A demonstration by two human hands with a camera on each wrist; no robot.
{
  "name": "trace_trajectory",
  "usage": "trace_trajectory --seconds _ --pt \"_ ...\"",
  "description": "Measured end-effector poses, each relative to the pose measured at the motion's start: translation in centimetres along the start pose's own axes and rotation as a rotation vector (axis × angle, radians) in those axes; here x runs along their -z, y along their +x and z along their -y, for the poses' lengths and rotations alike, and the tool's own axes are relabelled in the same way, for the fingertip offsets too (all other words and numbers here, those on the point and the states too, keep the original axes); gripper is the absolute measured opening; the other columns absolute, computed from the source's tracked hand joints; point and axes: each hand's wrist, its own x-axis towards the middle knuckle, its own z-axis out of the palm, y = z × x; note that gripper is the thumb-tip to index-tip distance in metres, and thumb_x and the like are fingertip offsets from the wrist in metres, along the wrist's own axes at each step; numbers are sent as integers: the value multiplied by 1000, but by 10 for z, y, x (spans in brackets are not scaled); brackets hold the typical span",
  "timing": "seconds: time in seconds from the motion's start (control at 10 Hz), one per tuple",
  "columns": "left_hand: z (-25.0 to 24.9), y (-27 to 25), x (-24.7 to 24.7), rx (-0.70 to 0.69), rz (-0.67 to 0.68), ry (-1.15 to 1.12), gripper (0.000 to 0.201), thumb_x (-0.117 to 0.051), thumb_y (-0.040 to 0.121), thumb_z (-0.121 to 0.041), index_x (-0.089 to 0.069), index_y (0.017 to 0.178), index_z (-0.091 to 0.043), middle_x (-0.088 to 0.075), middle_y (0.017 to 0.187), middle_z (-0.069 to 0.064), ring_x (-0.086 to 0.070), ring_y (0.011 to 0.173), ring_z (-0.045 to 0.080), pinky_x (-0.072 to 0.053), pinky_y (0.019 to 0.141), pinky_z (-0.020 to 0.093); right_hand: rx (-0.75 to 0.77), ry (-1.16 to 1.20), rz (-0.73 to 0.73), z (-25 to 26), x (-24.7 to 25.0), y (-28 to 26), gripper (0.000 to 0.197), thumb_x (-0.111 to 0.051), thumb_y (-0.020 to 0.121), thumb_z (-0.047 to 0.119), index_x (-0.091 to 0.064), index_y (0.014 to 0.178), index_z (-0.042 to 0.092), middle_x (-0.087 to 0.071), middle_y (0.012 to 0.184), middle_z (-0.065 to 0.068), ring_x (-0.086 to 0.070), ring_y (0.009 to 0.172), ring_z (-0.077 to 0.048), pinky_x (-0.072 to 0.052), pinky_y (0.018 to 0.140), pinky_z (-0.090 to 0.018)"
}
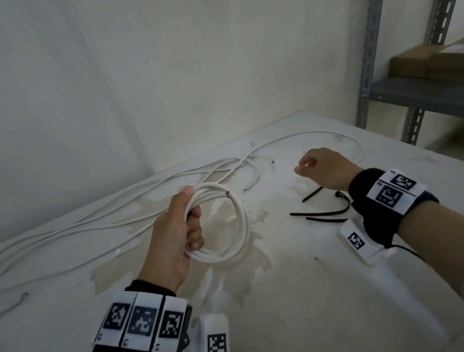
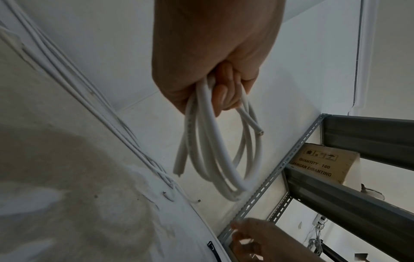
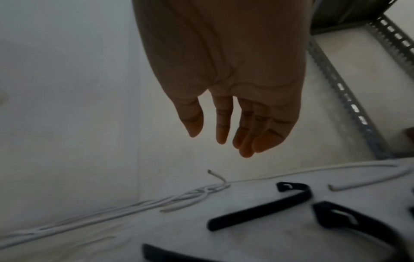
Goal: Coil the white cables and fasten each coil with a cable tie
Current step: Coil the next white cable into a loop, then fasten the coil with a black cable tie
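My left hand [image 1: 182,224] grips a coil of white cable [image 1: 233,227] a little above the table, fingers curled round its bundled loops [image 2: 212,141]; one cut end [image 2: 327,132] sticks out of the coil. My right hand [image 1: 320,168] hovers over the table to the right, fingers relaxed and holding nothing [image 3: 224,127]. Several black cable ties [image 1: 322,211] lie on the table just below that hand, shown close in the right wrist view [image 3: 260,209]. More white cables [image 1: 86,228] lie loose and stretched along the table's far left side.
The stained white table [image 1: 307,301] meets a white wall at the back. A grey metal shelf rack [image 1: 426,94] stands at the right with cardboard boxes [image 1: 444,58] on it. A loose cable curves behind my right hand [image 1: 354,143].
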Motion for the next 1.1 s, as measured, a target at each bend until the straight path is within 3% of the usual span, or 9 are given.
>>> trace_trajectory --seconds 0.1,0.2,0.3,0.5,0.6,0.8,0.9,1.0,1.1 --pt "-1 5 0 2 -14 5 41 -46 93 -37 -44 61 -11 -24 35 -10 -22 31 5 -24 34 17 -119 -158 77 -7 5 13 38 -49 92 23 -58 105 -11 -57 118 -26 -54 106 -38 -46 84 -40" --pt "-1 10 0 0 -16 18 41 -47 93 -37 -45 61 -11 -24 36 -9 -22 32 6 -24 34 18 -202 -298 148 -10 2 26 28 -49 91 26 -50 76 2 -54 92 -15 -51 83 -28 -37 53 -27" --pt "1 13 1 1 -14 25 41 -47 93 -38 -45 61 -11 -24 37 -9 -22 32 6 -24 34 18 -274 -377 157 -8 -3 35 17 -52 90 19 -47 87 3 -48 76 -8 -49 76 -22 -34 50 -24" --pt "4 18 4 9 -10 27 41 -47 93 -38 -45 61 -11 -24 37 -9 -22 32 6 -24 35 16 -297 -522 198 0 -12 41 22 -56 87 10 -56 106 -1 -61 104 -14 -60 98 -29 -45 76 -29" --pt "8 18 7 10 -9 28 41 -47 92 -38 -46 62 -11 -24 38 -8 -22 33 7 -25 36 17 -341 -503 171 1 -13 42 19 -53 88 7 -46 72 2 -46 70 -8 -53 74 -25 -41 72 -27" --pt "5 17 14 -4 -39 8 41 -48 92 -38 -45 61 -11 -25 38 -8 -23 34 7 -25 37 19 -288 -387 84 6 -14 36 29 -52 85 3 -37 60 6 -43 62 -7 -41 53 -17 -33 44 -23" --pt "1 17 21 -6 -72 -18 40 -49 91 -37 -45 61 -12 -25 40 -7 -23 34 7 -24 38 19 -229 -246 41 19 -15 31 17 -56 79 4 -49 63 2 -55 66 -12 -53 58 -24 -38 47 -24" --pt "0 16 29 -10 -94 -28 40 -49 92 -37 -45 61 -13 -25 39 -8 -23 34 7 -23 39 20 -122 -62 -17 40 -16 21 11 -55 78 1 -63 81 -6 -68 79 -20 -65 77 -33 -52 67 -33" --pt "1 12 39 -20 -123 -30 40 -49 92 -38 -45 62 -12 -25 38 -9 -23 35 8 -23 41 22 9 104 1 68 -20 -2 10 -54 82 2 -61 75 1 -65 65 -12 -64 62 -21 -54 66 -29"
